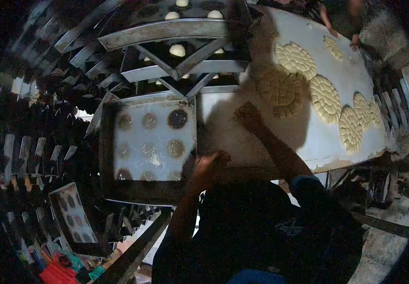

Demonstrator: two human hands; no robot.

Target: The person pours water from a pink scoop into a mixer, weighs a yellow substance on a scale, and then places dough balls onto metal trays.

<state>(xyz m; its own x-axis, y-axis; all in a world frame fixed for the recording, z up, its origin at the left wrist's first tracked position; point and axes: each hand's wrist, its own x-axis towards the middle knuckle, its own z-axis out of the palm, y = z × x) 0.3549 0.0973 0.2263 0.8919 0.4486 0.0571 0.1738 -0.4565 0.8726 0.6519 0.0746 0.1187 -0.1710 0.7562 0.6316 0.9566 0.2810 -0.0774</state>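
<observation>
My left hand [212,164] is closed at the right edge of a baking tray [140,130], in deep shadow. The tray's pale bottom carries round brown baking marks and scattered crumbs. Over the shaded part of the worktable, my right hand [250,117] is also closed, its fingers curled in. What either hand holds, if anything, is too dark to make out. Beyond the right hand lies a shaded round of dough pieces [280,92] packed side by side. More such clusters sit in the light, among them one dough cluster [325,99] and another [351,128].
Stacked trays [166,34] holding pale dough balls [177,50] rise at the top left. Another marked tray [74,213] leans lower left, near a red object [58,272]. A co-worker's hand [330,29] rests at the far table edge. Metal racks line the left side.
</observation>
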